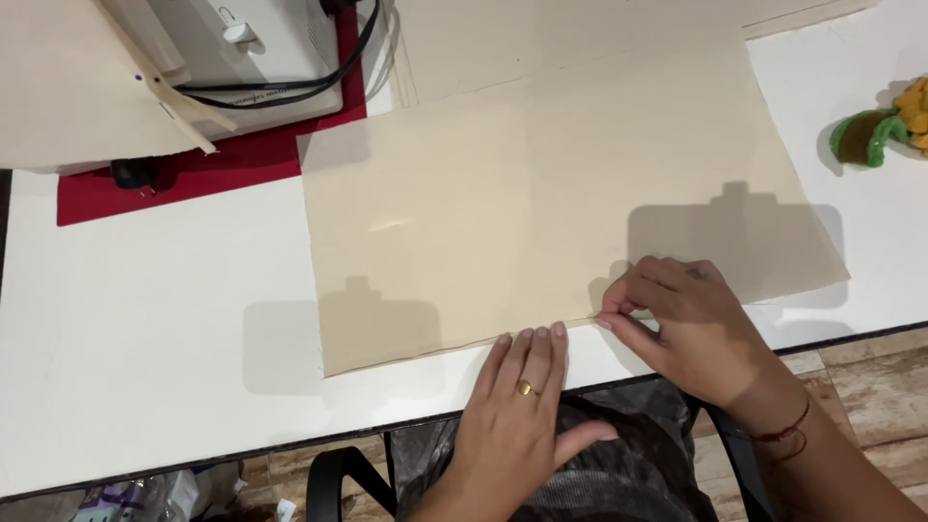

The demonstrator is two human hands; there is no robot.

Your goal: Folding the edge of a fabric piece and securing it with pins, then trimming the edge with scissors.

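Two hands at beige cloth point(551, 193) hem, right hand point(691, 324) grip pinching edge, left hand point(517, 411) flat, open

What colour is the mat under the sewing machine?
Red. The mat lies under the white sewing machine at the table's far left, seen in the head view.

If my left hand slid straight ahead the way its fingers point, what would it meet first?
The left hand would meet the near folded edge of the flat beige fabric sheet first; its fingers already reach that edge.

The head camera looks steeply down, close over the white table point(145, 319).
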